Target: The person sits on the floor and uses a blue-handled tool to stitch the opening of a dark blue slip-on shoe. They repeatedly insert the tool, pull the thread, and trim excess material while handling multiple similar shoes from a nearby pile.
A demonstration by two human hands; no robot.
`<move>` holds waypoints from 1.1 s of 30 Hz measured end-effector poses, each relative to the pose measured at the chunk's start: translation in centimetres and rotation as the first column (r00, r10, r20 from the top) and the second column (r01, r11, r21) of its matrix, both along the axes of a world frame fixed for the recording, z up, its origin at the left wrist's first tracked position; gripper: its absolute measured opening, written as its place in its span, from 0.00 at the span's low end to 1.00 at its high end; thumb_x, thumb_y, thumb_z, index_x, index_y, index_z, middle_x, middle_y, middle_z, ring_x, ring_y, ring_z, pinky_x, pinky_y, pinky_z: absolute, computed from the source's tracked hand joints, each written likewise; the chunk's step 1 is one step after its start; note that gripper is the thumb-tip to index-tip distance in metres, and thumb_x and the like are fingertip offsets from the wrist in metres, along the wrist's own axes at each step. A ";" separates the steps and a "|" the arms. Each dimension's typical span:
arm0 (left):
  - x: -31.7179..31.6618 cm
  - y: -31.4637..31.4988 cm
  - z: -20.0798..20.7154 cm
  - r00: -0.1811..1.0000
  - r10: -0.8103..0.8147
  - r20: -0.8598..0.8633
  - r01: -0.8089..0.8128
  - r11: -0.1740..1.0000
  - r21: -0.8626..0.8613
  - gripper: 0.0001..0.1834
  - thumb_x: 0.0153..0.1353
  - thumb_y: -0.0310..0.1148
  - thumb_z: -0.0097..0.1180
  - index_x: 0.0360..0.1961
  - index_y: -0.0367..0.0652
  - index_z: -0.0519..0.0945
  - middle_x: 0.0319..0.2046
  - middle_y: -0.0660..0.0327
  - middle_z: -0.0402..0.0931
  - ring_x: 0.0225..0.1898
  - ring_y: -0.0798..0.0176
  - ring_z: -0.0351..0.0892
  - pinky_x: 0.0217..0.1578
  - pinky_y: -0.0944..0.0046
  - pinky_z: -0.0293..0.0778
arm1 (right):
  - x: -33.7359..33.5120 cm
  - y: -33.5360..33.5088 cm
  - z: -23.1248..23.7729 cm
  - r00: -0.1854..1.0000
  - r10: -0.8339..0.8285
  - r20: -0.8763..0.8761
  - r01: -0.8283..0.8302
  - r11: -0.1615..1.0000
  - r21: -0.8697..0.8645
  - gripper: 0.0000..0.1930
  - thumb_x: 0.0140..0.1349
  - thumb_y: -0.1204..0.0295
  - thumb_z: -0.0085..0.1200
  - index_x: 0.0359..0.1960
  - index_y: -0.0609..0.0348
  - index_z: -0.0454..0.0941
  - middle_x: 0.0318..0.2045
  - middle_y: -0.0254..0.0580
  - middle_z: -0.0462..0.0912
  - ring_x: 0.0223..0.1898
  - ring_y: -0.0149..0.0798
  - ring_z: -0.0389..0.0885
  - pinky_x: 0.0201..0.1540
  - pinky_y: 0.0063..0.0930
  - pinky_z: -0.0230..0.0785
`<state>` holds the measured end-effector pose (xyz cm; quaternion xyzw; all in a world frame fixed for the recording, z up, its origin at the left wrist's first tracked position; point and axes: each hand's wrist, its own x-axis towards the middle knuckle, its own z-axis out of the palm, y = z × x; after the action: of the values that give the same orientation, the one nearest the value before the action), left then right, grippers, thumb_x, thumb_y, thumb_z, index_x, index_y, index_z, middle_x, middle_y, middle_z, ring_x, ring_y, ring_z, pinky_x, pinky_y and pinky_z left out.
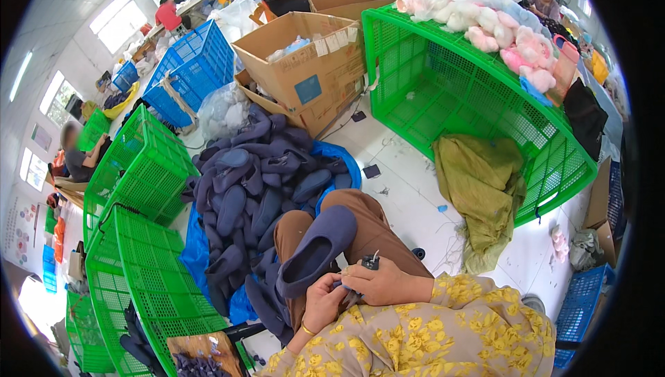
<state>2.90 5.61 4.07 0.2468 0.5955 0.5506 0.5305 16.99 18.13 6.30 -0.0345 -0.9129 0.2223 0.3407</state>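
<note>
A navy slipper [325, 235] rests across my knees, its opening turned up and its heel end toward my hands. Below that heel, my left hand [323, 303] is closed, fingertips pinched together against the right hand's fingers. A small dark bit shows at the pinch, too small to name. My right hand [379, 283] is curled round a small black object [370, 262] with a metal tip that sticks out above the fist; most of it is hidden. Another navy slipper [267, 310] lies beside my left hand, and a large heap of navy slippers [239, 190] spreads over a blue sheet [345, 156] ahead.
Green crates [149, 266] line the left side. At the right, a big tipped green crate [478, 75] has an olive cloth [481, 193] over its edge and pink plush items [530, 55] on top. Cardboard boxes [305, 65] stand ahead. A wooden board [201, 353] holds small dark pieces at lower left.
</note>
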 end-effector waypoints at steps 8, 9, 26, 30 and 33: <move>0.3 0.6 1.7 0.979 0.061 0.195 -0.045 0.995 -0.088 0.08 0.65 0.23 0.54 0.45 0.33 0.76 0.31 0.59 0.81 0.26 0.70 0.79 0.29 0.71 0.78 | 0.4 1.5 0.9 0.996 0.072 0.060 -0.039 0.902 -0.430 0.15 0.52 0.74 0.60 0.43 0.50 0.76 0.39 0.36 0.80 0.34 0.46 0.82 0.30 0.32 0.75; 0.3 0.6 2.0 0.976 0.071 0.204 -0.057 0.995 -0.076 0.08 0.64 0.22 0.54 0.44 0.33 0.77 0.31 0.58 0.81 0.26 0.70 0.80 0.29 0.72 0.78 | 0.5 1.4 0.8 0.993 0.080 0.092 -0.037 0.917 -0.398 0.16 0.50 0.75 0.60 0.43 0.50 0.76 0.39 0.35 0.80 0.33 0.46 0.81 0.30 0.33 0.74; 0.4 0.4 0.7 0.979 0.102 0.174 -0.069 0.980 -0.189 0.05 0.63 0.24 0.57 0.39 0.34 0.78 0.26 0.60 0.80 0.23 0.72 0.77 0.26 0.72 0.75 | 0.4 1.4 1.9 0.998 0.021 -0.067 -0.070 0.334 -0.940 0.04 0.67 0.75 0.52 0.42 0.55 0.74 0.28 0.32 0.81 0.25 0.24 0.74 0.28 0.20 0.66; 0.3 0.6 2.1 0.977 0.135 0.164 -0.115 0.986 -0.123 0.06 0.65 0.25 0.56 0.40 0.34 0.77 0.26 0.61 0.79 0.23 0.72 0.76 0.26 0.72 0.75 | 2.2 3.9 2.3 0.961 -0.060 -0.271 -0.278 -0.184 -0.943 0.04 0.68 0.74 0.53 0.42 0.57 0.75 0.22 0.30 0.74 0.19 0.20 0.65 0.21 0.16 0.55; -0.1 0.4 2.4 0.985 0.115 0.132 -0.096 0.985 -0.144 0.05 0.65 0.26 0.55 0.40 0.36 0.77 0.25 0.60 0.78 0.22 0.71 0.76 0.26 0.70 0.76 | 4.0 6.9 3.5 0.936 -0.125 -0.328 -0.332 -0.010 -0.943 0.04 0.69 0.74 0.51 0.40 0.61 0.75 0.19 0.28 0.70 0.16 0.19 0.58 0.18 0.17 0.47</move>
<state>2.83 5.96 6.45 0.1384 0.6056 0.5516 0.5566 20.99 25.06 9.82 -0.1594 -0.4156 0.8285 0.3399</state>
